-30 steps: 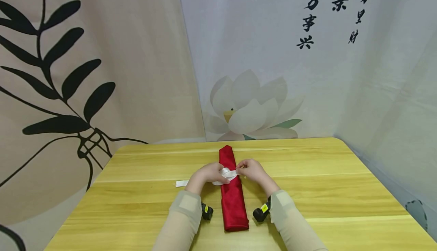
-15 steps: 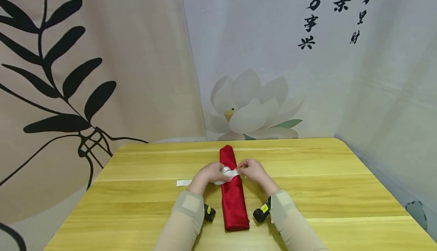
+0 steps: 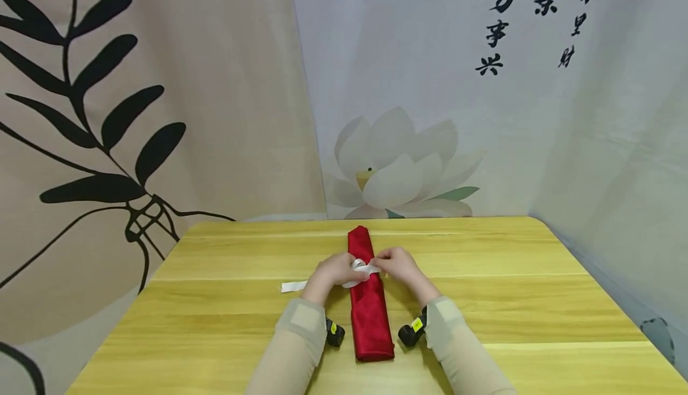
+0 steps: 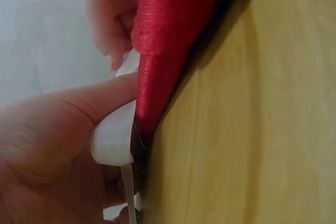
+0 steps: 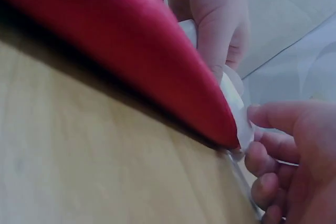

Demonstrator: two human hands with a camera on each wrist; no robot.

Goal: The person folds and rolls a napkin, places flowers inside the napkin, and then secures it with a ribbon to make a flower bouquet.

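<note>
A rolled red satiny cloth (image 3: 371, 323) lies lengthwise on the table, pointing away from me. Around its upper half runs a white ribbon (image 3: 365, 268), one loose tail stretching out to the left. My left hand (image 3: 335, 269) holds the ribbon against the roll; in the left wrist view its thumb lies over the ribbon (image 4: 113, 137), which loops round beside it. From the other side my right hand (image 3: 398, 263) pinches the ribbon at the roll's right edge. The right wrist view shows thumb and forefinger at the ribbon (image 5: 240, 116), other fingers curled below. The roll's underside is hidden.
The light wooden table (image 3: 484, 305) extends on both sides of the roll. Behind it hangs a pale cloth backdrop (image 3: 242, 84) with leaves, a lotus and black characters. A small black camera sits at each wrist.
The head view has shifted slightly. My left hand has moved a little to the right along with the ribbon's loose tail, while both hands keep their hold on the ribbon.
</note>
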